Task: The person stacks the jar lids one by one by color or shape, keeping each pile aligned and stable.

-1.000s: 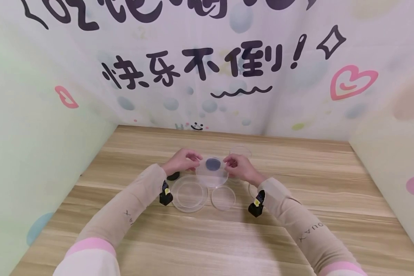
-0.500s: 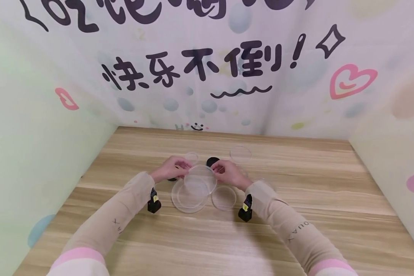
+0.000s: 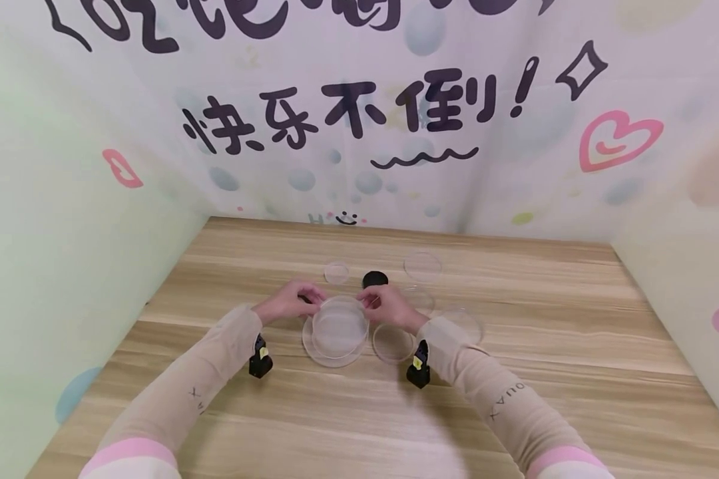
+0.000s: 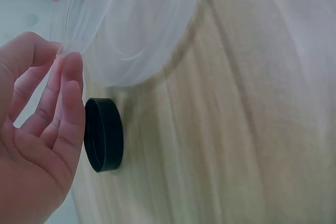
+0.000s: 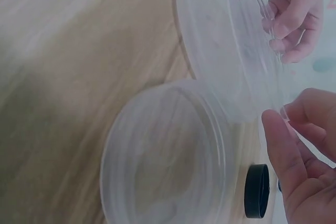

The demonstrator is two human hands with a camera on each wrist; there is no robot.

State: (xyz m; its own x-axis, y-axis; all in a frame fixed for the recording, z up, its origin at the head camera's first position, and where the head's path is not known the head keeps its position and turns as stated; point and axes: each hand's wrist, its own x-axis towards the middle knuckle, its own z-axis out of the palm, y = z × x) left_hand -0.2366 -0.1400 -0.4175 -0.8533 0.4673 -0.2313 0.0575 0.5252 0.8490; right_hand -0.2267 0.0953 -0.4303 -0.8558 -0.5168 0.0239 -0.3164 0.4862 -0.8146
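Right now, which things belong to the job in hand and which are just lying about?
Seemingly the job: left hand, right hand, clear lid they hold, larger clear lid below.

Probably idle: black lid by the left hand, black lid beyond the right, small clear lid further back, clear lids at right.

Lid between left hand and right hand
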